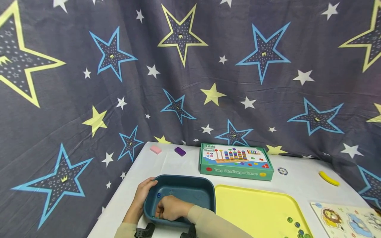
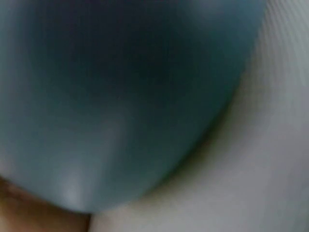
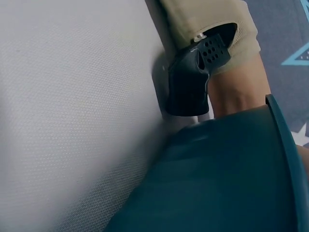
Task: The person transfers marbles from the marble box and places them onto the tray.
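Note:
A dark teal basin (image 1: 190,180) with rounded corners stands on the white table in the head view. My left hand (image 1: 143,193) grips its left side, thumb over the rim. Down inside the basin is my right hand (image 1: 172,207), fingers bent toward the floor at the near left corner. Small green pieces (image 1: 154,217) show beside those fingertips; I cannot tell whether they pinch one. A blue glass bead (image 1: 158,195) lies on the basin floor farther back. Both wrist views show the basin's outer wall (image 2: 120,96) (image 3: 217,169) close up, blurred on the left.
Right of the basin lies a yellow tray (image 1: 250,205) with several green and blue glass beads (image 1: 297,224). Behind stand a green Ring Challenge Game box (image 1: 236,162), pink block (image 1: 156,149) and purple block (image 1: 180,151). An animal board (image 1: 348,219), yellow curved piece (image 1: 328,178) and round chip (image 1: 282,171) lie rightward.

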A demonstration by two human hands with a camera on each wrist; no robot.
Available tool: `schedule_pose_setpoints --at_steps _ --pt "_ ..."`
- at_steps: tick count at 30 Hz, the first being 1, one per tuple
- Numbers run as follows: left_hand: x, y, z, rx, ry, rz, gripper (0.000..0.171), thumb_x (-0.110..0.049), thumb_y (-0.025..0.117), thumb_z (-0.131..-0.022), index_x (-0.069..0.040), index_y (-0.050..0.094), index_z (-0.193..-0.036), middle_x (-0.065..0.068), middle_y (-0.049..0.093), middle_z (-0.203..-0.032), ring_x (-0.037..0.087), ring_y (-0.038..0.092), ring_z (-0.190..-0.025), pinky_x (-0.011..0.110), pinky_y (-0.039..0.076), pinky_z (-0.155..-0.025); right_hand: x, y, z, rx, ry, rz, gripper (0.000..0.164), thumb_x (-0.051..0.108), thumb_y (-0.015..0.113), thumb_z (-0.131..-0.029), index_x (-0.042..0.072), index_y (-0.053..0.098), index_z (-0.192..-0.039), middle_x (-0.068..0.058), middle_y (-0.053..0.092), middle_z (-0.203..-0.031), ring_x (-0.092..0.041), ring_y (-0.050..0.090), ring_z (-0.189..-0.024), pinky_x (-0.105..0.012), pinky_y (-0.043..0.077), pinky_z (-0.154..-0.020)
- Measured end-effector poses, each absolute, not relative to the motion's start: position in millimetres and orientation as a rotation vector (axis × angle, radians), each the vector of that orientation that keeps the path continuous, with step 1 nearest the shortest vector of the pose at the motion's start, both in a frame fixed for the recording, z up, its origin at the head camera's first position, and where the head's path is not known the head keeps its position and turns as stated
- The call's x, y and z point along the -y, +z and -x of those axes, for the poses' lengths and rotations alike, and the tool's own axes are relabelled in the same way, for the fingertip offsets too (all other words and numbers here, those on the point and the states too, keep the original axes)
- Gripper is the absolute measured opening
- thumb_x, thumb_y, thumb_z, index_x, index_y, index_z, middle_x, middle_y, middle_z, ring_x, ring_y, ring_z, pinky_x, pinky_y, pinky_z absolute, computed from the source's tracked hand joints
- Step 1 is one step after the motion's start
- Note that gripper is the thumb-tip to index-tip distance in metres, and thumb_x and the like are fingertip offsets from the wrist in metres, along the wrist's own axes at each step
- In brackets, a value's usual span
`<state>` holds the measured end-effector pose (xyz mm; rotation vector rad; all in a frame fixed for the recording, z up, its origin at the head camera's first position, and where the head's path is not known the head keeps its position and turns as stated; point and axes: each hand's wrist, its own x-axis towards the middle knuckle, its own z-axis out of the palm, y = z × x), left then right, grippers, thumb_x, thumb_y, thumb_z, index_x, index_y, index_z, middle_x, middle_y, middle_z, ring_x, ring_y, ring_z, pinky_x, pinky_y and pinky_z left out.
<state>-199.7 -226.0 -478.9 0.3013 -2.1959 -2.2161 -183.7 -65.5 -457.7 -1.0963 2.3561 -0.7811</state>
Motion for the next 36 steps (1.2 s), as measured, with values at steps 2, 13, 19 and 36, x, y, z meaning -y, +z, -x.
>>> schedule_pose_setpoints --at_steps 2,13,19,36 --pt "224 -474 197 2.205 -2.2 -0.299 0.028 -0.016 0.055 -0.086 0.002 0.061 -0.107 0.013 0.063 -0.1 0.026 0.057 -0.091 0.033 0.045 -0.076 65 -458 183 -2.354 -0.783 1.098 0.015 0.002 0.064 -0.077 0.016 0.067 -0.073 0.014 0.056 -0.062 0.002 0.048 -0.057 -0.014 0.041 -0.06" --pt "223 -478 199 2.204 -2.19 -0.292 0.031 -0.02 0.055 -0.087 0.002 0.061 -0.108 0.016 0.062 -0.104 0.026 0.057 -0.094 0.032 0.046 -0.077 51 -445 179 -2.442 -0.785 1.179 0.012 0.015 0.066 -0.08 0.018 0.065 -0.068 0.018 0.054 -0.059 0.004 0.047 -0.053 -0.013 0.039 -0.055" --pt "230 -501 212 2.189 -2.159 -0.295 0.033 -0.027 0.058 -0.084 -0.004 0.063 -0.106 0.009 0.063 -0.102 0.02 0.057 -0.092 0.029 0.045 -0.077 31 -431 170 -2.387 -1.063 1.135 0.005 0.019 0.068 -0.08 0.018 0.064 -0.076 0.016 0.057 -0.062 0.004 0.05 -0.054 -0.016 0.041 -0.051" --pt "232 -504 213 2.195 -2.214 -0.233 0.037 -0.032 0.058 -0.085 -0.005 0.061 -0.111 0.01 0.06 -0.109 0.022 0.053 -0.103 0.032 0.042 -0.085 -74 -424 192 -2.321 -1.693 0.662 0.019 0.025 0.061 -0.086 0.012 0.061 -0.1 -0.008 0.06 -0.083 -0.01 0.048 -0.055 -0.034 0.047 -0.051"
